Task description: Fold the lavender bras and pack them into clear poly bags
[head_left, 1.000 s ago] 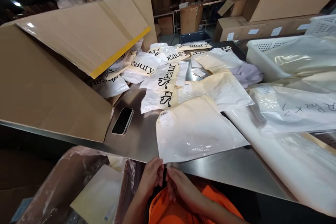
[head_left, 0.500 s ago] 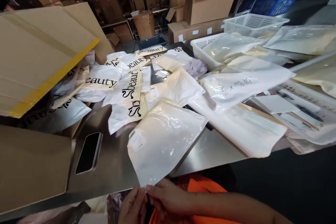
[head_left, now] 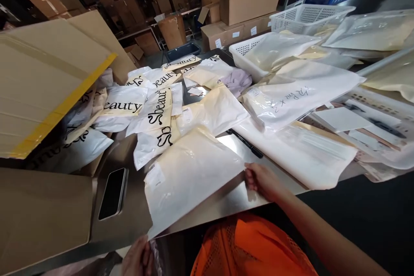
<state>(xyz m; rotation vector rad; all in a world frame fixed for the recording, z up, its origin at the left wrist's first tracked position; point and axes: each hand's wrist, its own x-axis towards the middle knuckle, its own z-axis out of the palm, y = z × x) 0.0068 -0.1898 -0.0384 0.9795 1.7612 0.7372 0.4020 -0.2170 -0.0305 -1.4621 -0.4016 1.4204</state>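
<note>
A whitish translucent plastic bag (head_left: 194, 177) with a barcode label (head_left: 154, 177) lies tilted over the front of the metal table. Its lower left corner is pinched in my left hand (head_left: 137, 256), which sits below the table edge and is partly cut off by the frame. On the bag's right corner, my right hand (head_left: 263, 181) is closed, fingers curled over the tabletop. Behind the bag lie several printed white and cream packages (head_left: 160, 110). Another labelled bag (head_left: 213, 110) touches its far edge. A black marker pen (head_left: 247, 144) rests just beyond my right hand.
A phone (head_left: 112, 194) lies at the left beside an open cardboard box (head_left: 42, 207) with raised flaps. White plastic baskets (head_left: 249, 51) and large bags (head_left: 300, 90) crowd the right side. Stacked cartons (head_left: 255, 0) stand behind the table (head_left: 190, 228).
My hands, together at the bag's bottom corner before, have moved apart. The right went up and right to the bag's right corner; the left moved down and left. The marker pen is more exposed.
</note>
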